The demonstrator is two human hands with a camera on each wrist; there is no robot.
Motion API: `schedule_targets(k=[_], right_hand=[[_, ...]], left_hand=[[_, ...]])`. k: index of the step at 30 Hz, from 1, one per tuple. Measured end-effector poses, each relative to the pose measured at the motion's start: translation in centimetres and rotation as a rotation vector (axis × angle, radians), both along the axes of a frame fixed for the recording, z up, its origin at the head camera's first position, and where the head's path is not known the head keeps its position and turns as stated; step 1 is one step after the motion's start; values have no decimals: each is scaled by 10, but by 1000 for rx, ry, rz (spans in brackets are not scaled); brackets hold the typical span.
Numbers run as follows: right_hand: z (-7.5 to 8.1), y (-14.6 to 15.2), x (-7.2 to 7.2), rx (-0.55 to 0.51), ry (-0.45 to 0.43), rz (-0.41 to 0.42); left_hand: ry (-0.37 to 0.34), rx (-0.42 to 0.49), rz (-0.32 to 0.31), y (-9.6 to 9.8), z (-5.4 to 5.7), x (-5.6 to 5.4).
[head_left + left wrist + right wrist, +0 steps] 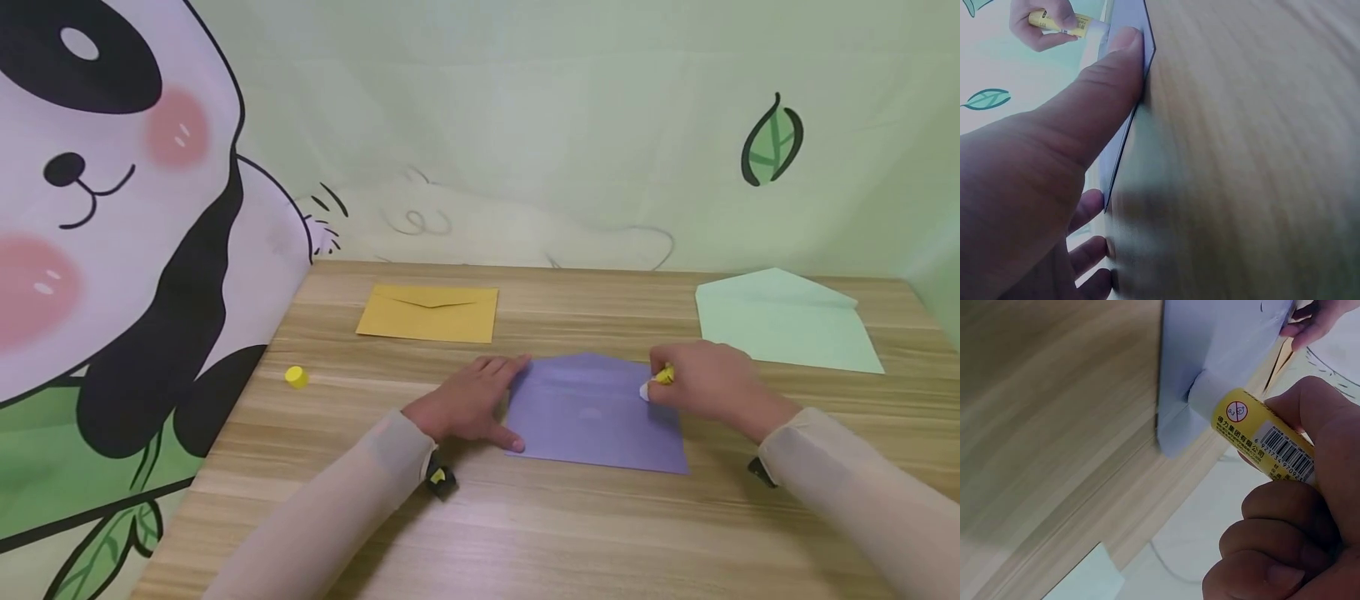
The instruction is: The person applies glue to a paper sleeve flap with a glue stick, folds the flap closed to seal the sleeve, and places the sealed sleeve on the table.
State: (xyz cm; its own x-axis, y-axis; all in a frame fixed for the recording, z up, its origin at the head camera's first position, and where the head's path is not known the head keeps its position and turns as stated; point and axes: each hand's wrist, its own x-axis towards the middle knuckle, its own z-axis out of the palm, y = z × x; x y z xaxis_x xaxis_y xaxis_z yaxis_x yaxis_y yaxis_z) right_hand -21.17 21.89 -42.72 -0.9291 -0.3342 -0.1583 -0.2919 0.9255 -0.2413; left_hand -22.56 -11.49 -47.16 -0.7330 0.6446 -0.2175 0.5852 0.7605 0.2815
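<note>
A purple envelope point(592, 425) lies on the wooden table with its pointed flap spread toward the back. My left hand point(476, 404) rests at its left edge, thumb on the near corner and fingers spread by the far corner. In my right hand point(708, 379) I grip a yellow glue stick point(1263, 434), tilted, its white end touching the envelope near the right edge. The left wrist view shows the left thumb point(1107, 81) pressing on the envelope's edge. Part of the glue stick is hidden by the right fingers.
A yellow cap point(296, 377) stands on the table at the left. Behind the left hand lies an orange-yellow envelope point(429, 315), its flap folded down. A mint-green envelope point(787, 325) with its flap up lies at the back right. A printed cloth wall point(555, 125) borders the table point(570, 533).
</note>
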Motion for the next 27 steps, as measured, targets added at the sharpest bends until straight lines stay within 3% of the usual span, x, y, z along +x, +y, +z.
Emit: schedule_targets(k=[8, 16, 22, 27], right_hand=[[-2, 16, 2, 28, -1, -38], [-2, 23, 3, -13, -1, -57], [-4, 11, -1, -69, -39, -31], [-4, -11, -6, -61, -14, 14]], left_hand=[[7, -6, 0, -1, 1, 0], [2, 10, -1, -2, 1, 1], [0, 18, -5, -2, 0, 1], [2, 17, -10, -1, -1, 0]])
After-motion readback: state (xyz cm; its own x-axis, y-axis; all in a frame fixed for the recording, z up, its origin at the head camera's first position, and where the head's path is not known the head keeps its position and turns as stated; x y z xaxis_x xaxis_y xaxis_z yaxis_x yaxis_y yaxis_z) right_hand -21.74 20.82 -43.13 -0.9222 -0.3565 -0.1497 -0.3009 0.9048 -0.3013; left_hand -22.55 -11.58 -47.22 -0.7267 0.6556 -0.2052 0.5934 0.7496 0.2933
